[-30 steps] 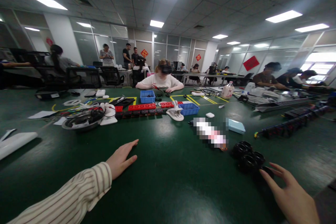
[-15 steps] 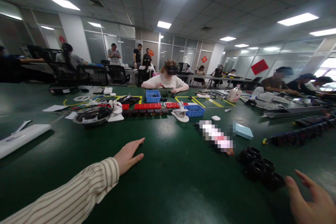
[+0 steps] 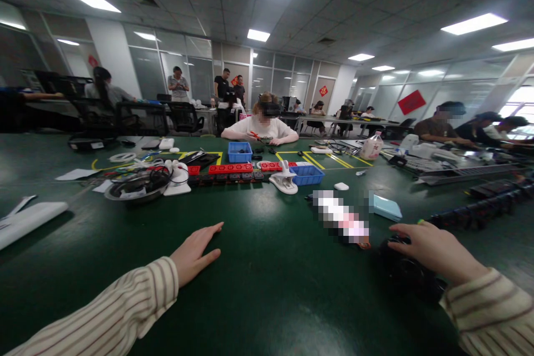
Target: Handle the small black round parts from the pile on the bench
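My left hand [image 3: 194, 253] is open at the left, fingers stretched forward and thumb apart, holding nothing over the green table [image 3: 258, 289]. On the right, my right hand [image 3: 434, 247] reaches across a cluster of black round, cup-like parts [image 3: 411, 275] and hides some of them. Its fingers and thumb are apart, on either side of the nearest black part; I cannot tell if they touch it. Left of the cluster lies a pixelated white and pink item [image 3: 340, 217]. Beyond is a light blue box [image 3: 386, 207].
A metal bowl of cables [image 3: 136, 192], a white clip stand [image 3: 284, 179], blue bins [image 3: 240, 152] and red-black strips [image 3: 231, 169] line the table's middle. A long white object [image 3: 31, 222] lies far left. A person [image 3: 261, 125] sits opposite, with others behind.
My right hand has moved left and forward from beside the black parts to over them. The left hand keeps its pose, and the view has shifted slightly.
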`<state>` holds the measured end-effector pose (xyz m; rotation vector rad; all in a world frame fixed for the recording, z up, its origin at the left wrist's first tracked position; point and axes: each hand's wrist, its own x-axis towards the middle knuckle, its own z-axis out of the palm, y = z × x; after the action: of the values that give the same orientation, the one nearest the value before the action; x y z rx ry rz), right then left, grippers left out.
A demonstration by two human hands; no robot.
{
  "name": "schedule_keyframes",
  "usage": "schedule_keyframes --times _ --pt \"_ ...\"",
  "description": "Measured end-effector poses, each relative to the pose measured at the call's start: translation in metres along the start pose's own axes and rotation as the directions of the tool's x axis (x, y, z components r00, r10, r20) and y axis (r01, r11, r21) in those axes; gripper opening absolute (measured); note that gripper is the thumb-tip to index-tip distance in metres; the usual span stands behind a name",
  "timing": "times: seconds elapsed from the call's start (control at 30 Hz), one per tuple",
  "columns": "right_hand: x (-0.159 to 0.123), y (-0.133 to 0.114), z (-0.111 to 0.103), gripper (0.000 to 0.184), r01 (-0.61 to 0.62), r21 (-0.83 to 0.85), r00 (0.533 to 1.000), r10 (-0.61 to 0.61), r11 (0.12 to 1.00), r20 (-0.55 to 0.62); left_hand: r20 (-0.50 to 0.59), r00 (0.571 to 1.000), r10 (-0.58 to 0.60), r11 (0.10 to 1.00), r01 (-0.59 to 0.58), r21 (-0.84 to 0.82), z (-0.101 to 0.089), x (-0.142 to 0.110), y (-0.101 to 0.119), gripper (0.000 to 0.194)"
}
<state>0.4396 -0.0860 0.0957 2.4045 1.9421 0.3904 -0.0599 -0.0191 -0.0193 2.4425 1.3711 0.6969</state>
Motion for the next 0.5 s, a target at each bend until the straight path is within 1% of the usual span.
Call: schedule_keyframes --times 0.07,0.1,0.33,0.5 --pt "0.002 0.000 0.000 0.028 0.022 -0.010 0.994 -0.021 1.000 0.111 0.008 1.000 0.000 1.000 0.000 -0.002 0.000 0.000 0.000 0.058" --pt "0.004 0.000 -0.001 0.029 0.023 -0.012 0.990 -0.021 1.000 0.143 0.010 1.000 0.000 1.000 0.000 -0.004 0.000 0.000 0.000 0.058" --pt "0.012 -0.003 0.004 0.019 0.011 0.020 0.971 -0.016 1.000 0.239 0.016 1.000 0.001 1.000 -0.001 -0.012 -0.002 0.000 0.001 0.057" --pt "0.009 -0.007 0.002 0.015 0.042 0.030 0.969 -0.048 0.999 0.241 0.023 1.000 -0.013 1.000 0.013 -0.019 -0.002 0.000 0.001 0.057"
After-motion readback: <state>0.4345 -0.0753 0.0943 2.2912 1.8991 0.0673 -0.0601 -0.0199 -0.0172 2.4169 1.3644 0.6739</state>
